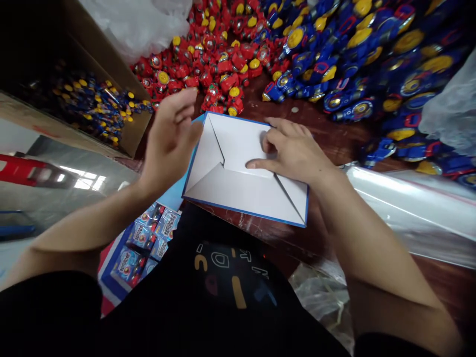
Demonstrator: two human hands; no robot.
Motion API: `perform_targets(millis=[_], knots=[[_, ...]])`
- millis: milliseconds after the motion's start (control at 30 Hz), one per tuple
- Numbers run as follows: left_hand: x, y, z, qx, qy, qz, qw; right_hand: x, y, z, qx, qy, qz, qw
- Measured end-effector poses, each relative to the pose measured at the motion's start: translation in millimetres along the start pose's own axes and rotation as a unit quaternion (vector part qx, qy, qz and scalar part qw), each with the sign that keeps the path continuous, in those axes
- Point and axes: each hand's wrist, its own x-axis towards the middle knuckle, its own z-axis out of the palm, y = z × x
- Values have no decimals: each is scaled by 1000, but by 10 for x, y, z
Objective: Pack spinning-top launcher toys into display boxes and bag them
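A cardboard box (247,191) with a white inside and blue edges lies on the dark red table in front of me, its folded flaps overlapping. My right hand (288,148) rests on the right part of these flaps, thumb stretched along the middle one and the other fingers curled near the far edge. Nothing is gripped in it that I can see. My left hand (171,134) is raised beside the box's left edge, fingers up and apart from the thumb, holding nothing. Under the box's left side a light blue sheet or panel (174,191) shows.
Beyond the box lie heaps of red toys (223,64) and blue toys (316,69) with yellow parts. An open carton (137,131) of small blue-yellow pieces stands left. Lower left, a container holds several printed packs (141,235). Clear plastic (409,208) lies right.
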Motion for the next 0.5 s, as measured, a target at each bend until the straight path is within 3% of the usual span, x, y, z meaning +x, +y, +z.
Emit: perform_targets(millis=[33, 67, 133, 167, 200, 233, 300, 400, 500], knots=[[-236, 159, -142, 8, -23, -20, 1000, 24, -16, 31, -23, -2, 12, 1000], [-476, 277, -297, 15, -123, -73, 990, 39, -22, 51, -30, -3, 21, 999], [-903, 345, -579, 32, -318, -263, 910, 53, -16, 55, -28, -9, 29, 999], [-1070, 290, -674, 20, -367, -354, 860, 57, -9, 43, -23, -14, 30, 999], [-1202, 189, -721, 1, -376, -426, 823, 61, -3, 29, -17, -17, 30, 999], [-1300, 59, -714, -28, -353, -470, 808, 66, 0, 17, -12, -19, 29, 999], [-1408, -212, -546, -108, -255, -465, 841, 71, 1, 21, -8, -19, 29, 999], [-1405, -433, -80, -241, -124, -353, 896, 36, 2, 109, -25, 24, 45, 998], [-1284, -371, 212, -290, -97, -272, 912, -82, 13, 195, -26, 102, 56, 993]])
